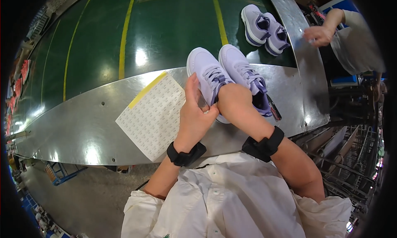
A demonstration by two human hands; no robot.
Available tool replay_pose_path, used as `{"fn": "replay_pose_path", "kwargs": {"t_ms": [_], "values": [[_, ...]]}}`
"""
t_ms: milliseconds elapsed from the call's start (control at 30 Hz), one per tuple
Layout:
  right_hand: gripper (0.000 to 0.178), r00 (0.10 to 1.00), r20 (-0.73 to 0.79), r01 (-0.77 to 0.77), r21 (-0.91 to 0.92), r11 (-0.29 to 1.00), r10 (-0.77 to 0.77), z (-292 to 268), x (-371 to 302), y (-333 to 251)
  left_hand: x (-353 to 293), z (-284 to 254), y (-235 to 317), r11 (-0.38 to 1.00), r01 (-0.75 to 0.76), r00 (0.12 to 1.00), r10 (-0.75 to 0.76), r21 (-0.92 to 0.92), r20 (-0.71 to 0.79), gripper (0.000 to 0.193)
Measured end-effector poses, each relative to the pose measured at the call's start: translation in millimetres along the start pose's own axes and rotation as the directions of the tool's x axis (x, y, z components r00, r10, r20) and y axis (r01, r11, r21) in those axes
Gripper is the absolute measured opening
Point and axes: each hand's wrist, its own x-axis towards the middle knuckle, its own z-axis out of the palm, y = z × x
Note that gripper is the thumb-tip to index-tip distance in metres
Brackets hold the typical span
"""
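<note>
Lavender sneaker pair (237, 61), white soles, side by side on metal ledge (82, 128) directly in front of wearer; toes approx. 11 o'clk, reaching past ledge edge over green surface (165, 31). Clock below = from this pair.

L hand (193, 116) at 7 o'clk, against outer side of L shoe: forefinger straight along it, thumb bent in twd heel. Whether thumb + fingers close on anything, can't tell. R hand (235, 99) at 5 o'clk, bent over at wrist; its back blocks view of L shoe's heel & part of R shoe. Fingers hidden, so grip can't be told. Black band on ea. wrist.

8 o'clk: white sheet (151, 118) w/ yellow strip, rows of small print, flat on ledge, near L hand; corner slips behind that hand. 4 o'clk: slim dark tool (274, 109), some red, just beside R shoe's heel, partly hidden by shoe.

1–2 o'clk: 2nd lavender pair (264, 31) on green surface, well apart fr. first. Yellow lines (123, 39) cross green, 10–12 o'clk.

Farther out: co-worker's hand (319, 35) at 2 o'clk, off ledge's far side; wire rack (339, 155) w/ flat boards, 4 o'clk; blue frame (62, 171) on floor, 8 o'clk.
</note>
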Motion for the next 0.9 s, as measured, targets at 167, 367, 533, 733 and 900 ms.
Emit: {"fn": "replay_pose_path", "kwargs": {"t_ms": [167, 367, 533, 733, 900], "values": [[0.017, 0.998, -0.062, 0.01, -0.091, 0.996, -0.016, 6, -2, -3, 0, -1, 2, 0.974, -0.036, 0.998, 0.045, 0.223, -0.032, 0.086], [0.021, 0.977, -0.12, 0.197, 0.223, 0.955, -0.174, 4, -6, 25, 6, 0, -5, 0.922, -0.112, 0.993, 0.119, 0.371, 0.003, 0.087], [0.023, 0.869, -0.205, 0.489, 0.494, 0.719, -0.45, -17, -51, 50, 13, -5, -12, 0.882, -0.208, 0.977, 0.209, 0.423, 0.045, 0.086], [0.033, 0.783, -0.256, 0.617, 0.204, 0.76, -0.567, -2, -47, 51, 7, -12, 3, 0.957, -0.086, 0.994, 0.063, 0.278, 0.091, 0.08], [0.024, 0.814, -0.075, 0.579, 0.008, 0.816, -0.577, -1, -40, 46, -43, -33, 16, 0.938, -0.063, 0.998, 0.058, 0.341, 0.023, 0.072]]}}
